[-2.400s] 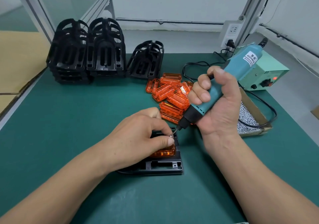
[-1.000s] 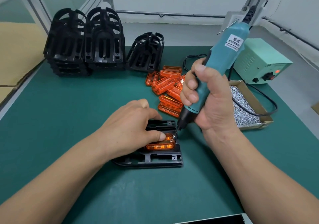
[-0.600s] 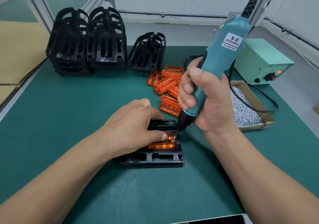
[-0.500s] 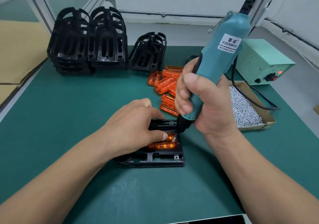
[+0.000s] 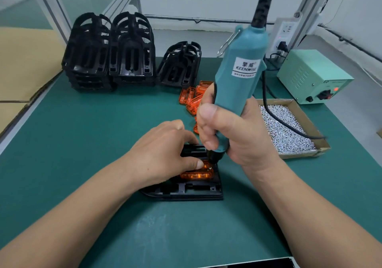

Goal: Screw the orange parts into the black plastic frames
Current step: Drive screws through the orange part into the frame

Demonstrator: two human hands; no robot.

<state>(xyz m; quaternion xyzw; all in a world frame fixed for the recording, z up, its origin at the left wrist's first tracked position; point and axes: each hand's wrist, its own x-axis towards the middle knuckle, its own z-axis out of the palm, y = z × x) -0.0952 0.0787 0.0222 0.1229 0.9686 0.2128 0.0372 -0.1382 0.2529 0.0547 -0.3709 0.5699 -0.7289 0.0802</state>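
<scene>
Frame (image 5: 186, 191) — open mat (image 5: 82, 143) all round

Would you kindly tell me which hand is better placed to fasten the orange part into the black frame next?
The right hand: it grips the electric screwdriver almost upright, with its tip down at the orange part seated in the black frame. The left hand presses on that part, steadying it.

This is a workshop bench for putting things together, with a green mat (image 5: 82, 143) on top, stacks of black frames (image 5: 109, 55) at eleven o'clock, loose orange parts (image 5: 192, 98) at twelve, a power box (image 5: 310, 73) at two, a box of little screws (image 5: 309, 124) at three and an electric screwdriver (image 5: 239, 71) in the middle.
</scene>
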